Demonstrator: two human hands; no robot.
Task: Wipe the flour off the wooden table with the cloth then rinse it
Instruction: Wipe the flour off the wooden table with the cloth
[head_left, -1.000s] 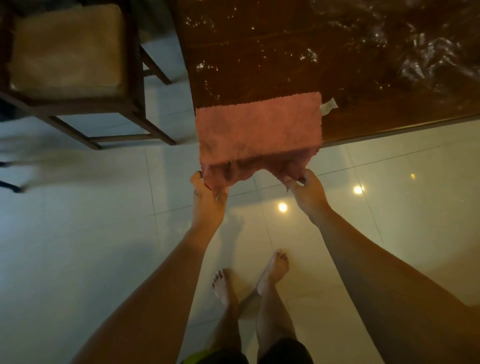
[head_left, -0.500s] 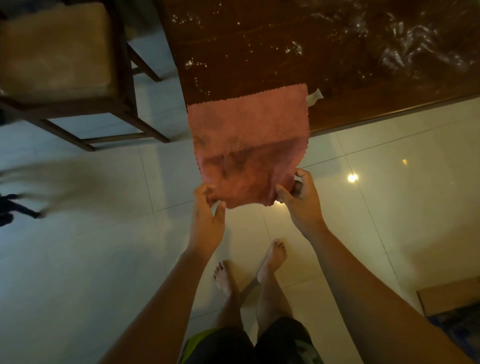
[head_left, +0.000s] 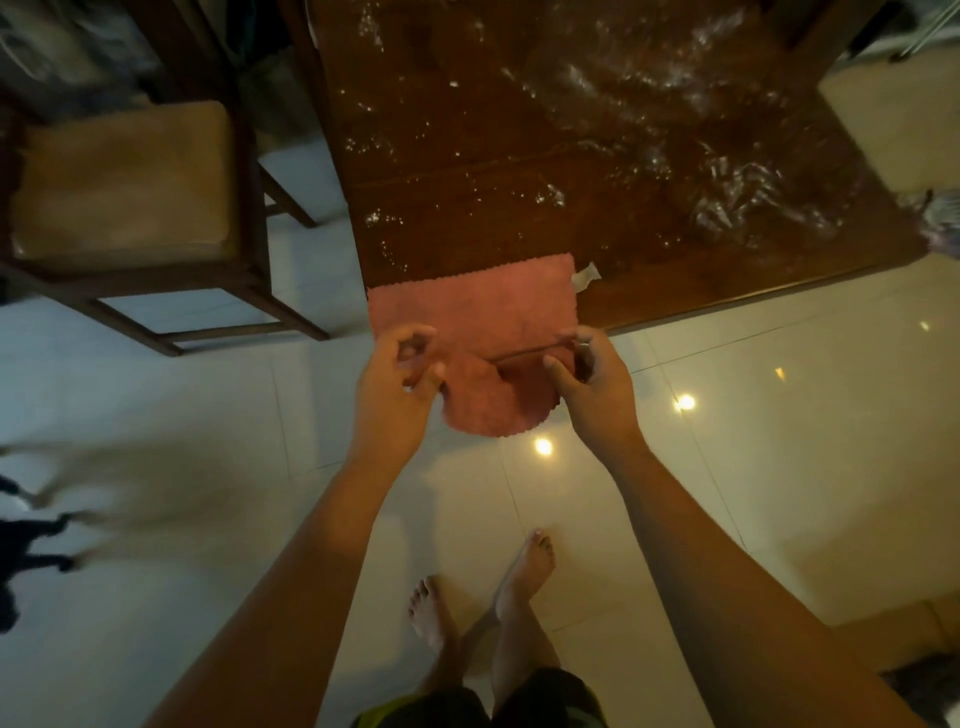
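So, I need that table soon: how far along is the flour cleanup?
Little looks done: flour streaks most of the wooden table. In hand: the left hand and right hand pinch the pink cloth, draped over the table's near edge. Left: wiping, then rinsing.

The floor (head_left: 779, 415) around me is open; the table (head_left: 467, 130) blocks ahead, a chair (head_left: 119, 182) stands left, a gap between.

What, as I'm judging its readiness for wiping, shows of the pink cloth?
The pink cloth is fuzzy, with scalloped edges and a white tag at its far right corner. Its far half lies flat on the near corner of the wooden table; the rest overhangs the edge, bunched and sagging between the left hand and right hand, whose fingers pinch it.
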